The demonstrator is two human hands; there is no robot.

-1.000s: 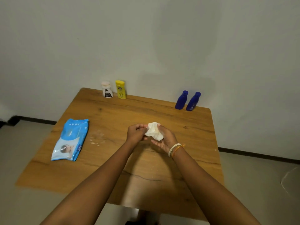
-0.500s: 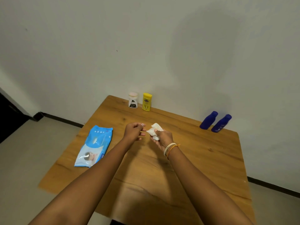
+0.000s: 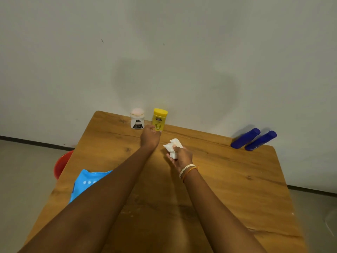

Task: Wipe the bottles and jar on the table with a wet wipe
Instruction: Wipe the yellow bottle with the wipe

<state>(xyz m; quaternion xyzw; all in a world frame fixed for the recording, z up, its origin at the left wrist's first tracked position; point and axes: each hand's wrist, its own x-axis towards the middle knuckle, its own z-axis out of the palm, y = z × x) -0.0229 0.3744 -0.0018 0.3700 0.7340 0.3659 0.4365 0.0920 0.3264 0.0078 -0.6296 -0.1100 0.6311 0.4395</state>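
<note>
Containers: by the desk's far edge, near its far left corner, stands a small white jar with a pale pink rounded lid (image 3: 137,119); just right of it an upright yellow plastic bottle with a yellow cap (image 3: 159,120); towards the far right corner lean two dark blue plastic bottles (image 3: 245,138), side by side, tops against the wall. I cannot tell what any of them holds.
Pack: a flat light blue wet-wipe packet (image 3: 85,183) lies near the desk's left edge, partly under my left forearm.
My left hand (image 3: 149,137): fingers curled at the foot of the yellow bottle; whether they grip it I cannot tell.
My right hand (image 3: 181,157): fingers closed round a crumpled white wet wipe (image 3: 172,146), held above the desk's middle; thin bands on the wrist.
Count: one jar, three bottles, one wipe, one packet.
Surface: brown wood-grain desk (image 3: 228,181).
Room: plain pale wall (image 3: 164,52), dark skirting, grey floor; a red rounded thing (image 3: 61,166) shows past the desk's left edge.
</note>
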